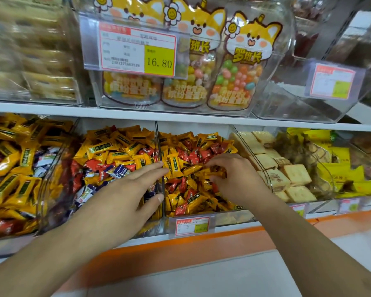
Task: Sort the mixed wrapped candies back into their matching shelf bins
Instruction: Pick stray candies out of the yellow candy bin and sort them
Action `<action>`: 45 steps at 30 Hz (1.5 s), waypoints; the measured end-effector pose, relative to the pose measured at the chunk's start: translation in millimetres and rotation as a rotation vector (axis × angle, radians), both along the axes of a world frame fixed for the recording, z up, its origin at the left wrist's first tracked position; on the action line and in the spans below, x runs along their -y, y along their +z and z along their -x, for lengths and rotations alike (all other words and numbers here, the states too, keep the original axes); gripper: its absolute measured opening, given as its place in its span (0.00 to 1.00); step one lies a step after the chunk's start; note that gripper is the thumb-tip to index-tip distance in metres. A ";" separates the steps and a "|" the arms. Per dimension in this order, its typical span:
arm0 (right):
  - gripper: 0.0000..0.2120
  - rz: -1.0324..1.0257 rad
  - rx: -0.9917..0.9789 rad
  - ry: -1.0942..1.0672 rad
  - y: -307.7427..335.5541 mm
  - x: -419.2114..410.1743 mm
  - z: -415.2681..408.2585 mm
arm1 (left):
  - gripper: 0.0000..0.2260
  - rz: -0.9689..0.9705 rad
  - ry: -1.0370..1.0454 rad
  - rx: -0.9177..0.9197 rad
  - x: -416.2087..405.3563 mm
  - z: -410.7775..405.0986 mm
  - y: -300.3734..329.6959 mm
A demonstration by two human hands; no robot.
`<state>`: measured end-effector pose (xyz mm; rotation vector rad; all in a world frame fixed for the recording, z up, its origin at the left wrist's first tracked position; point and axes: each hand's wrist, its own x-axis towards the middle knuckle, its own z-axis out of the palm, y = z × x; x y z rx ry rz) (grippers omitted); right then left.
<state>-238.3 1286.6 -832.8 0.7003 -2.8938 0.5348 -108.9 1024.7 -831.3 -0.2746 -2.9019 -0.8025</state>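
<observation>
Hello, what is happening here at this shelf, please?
A person is sorting wrapped candies in clear shelf bins. The right hand digs into a bin of mixed yellow and red candies, fingers closing on yellow ones. The left hand rests open across the divider beside it. The bins are still mixed.

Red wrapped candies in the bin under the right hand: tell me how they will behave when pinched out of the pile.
The red wrapped candies look small and probably light. Their glossy wrappers may slip, so gripping a crimped end seems safer. They lie loose among yellow candies, so neighbours will likely shift as the right hand digs in.
</observation>
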 end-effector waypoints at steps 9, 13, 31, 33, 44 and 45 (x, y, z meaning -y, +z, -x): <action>0.31 -0.052 0.124 -0.238 8.9 -4.6 -9.3 | 0.26 0.000 0.013 0.009 -3.5 1.1 -0.2; 0.40 -0.141 0.444 -0.183 -1.1 13.3 -24.0 | 0.26 0.011 0.020 0.013 -6.9 0.6 0.8; 0.29 0.178 0.120 -0.093 21.6 -94.0 -11.7 | 0.25 0.158 -0.089 -0.096 -78.9 20.8 19.8; 0.29 0.145 0.125 -0.092 16.0 -98.7 -11.6 | 0.24 0.149 -0.174 -0.086 -108.8 41.1 22.0; 0.25 0.227 0.117 -0.084 12.6 -108.3 -7.5 | 0.18 0.461 -0.358 0.049 -126.5 133.1 -7.2; 0.25 0.232 0.122 -0.085 13.3 -108.5 -7.3 | 0.16 0.480 -0.354 0.040 -117.2 133.4 -6.0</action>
